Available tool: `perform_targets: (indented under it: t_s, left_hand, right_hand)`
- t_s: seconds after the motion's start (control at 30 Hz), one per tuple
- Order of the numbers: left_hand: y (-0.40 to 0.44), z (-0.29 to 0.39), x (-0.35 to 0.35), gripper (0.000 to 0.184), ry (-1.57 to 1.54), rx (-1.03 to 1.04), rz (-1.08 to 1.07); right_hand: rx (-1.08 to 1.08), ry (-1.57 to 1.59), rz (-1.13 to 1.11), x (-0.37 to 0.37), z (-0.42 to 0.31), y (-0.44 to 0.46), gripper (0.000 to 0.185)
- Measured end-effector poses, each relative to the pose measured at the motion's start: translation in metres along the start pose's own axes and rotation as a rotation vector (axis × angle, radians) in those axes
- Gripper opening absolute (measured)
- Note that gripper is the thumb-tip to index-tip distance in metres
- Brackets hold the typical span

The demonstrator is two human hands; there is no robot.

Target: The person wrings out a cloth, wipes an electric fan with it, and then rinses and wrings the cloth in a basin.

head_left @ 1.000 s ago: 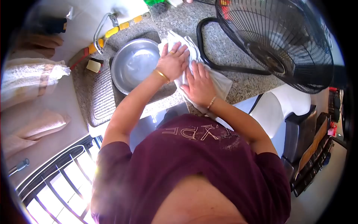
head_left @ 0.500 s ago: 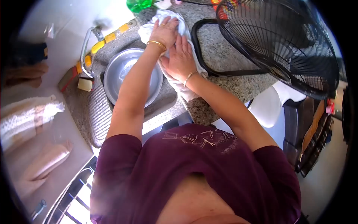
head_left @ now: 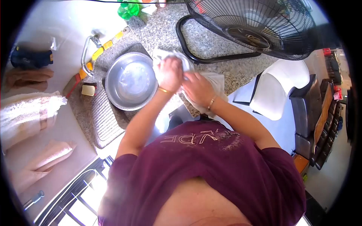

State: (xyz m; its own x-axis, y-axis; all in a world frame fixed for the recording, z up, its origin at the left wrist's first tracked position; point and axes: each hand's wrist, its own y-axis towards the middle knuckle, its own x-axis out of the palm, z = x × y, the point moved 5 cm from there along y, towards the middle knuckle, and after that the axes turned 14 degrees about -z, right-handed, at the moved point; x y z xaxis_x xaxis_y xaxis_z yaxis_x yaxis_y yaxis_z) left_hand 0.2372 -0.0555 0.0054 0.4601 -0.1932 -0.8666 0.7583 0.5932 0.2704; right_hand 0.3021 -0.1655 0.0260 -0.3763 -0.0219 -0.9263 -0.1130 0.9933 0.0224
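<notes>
A white cloth is bunched over the granite counter, right of the sink. My left hand, with a gold bangle at the wrist, is closed on the cloth's upper part, slightly blurred. Lower right of it, my right hand has its fingers curled on the cloth, close to my left hand. A round metal basin with water-like shine inside sits in the sink, just left of my left hand. The cloth between my hands is partly hidden by them.
A large black fan stands at the upper right, its tubular base on the counter. The faucet rises behind the basin. A sponge lies near the ribbed drainboard. A green bottle is at the back; a white chair is right.
From lying flat on the cloth, my hands have curled round it and come back toward my body. The cloth is now bunched up. The view has shifted too.
</notes>
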Motion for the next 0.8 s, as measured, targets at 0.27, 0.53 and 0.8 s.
perform_targets:
  t_s: [0.27,0.53,0.8]
  left_hand:
    - [0.012,0.055,-0.023,0.013,-0.019,0.184,0.097]
    - [0.068,0.018,-0.01,0.054,0.276,0.067,-0.172]
    - [0.043,-0.017,0.019,0.085,-0.165,-0.076,-0.135]
  right_hand:
    - [0.0,-0.073,0.035,-0.048,0.02,-0.031,0.013]
    - [0.179,-0.204,-0.12,-0.019,0.073,0.042,0.046]
    - [0.259,-0.036,-0.322,-0.028,0.099,0.087,0.053]
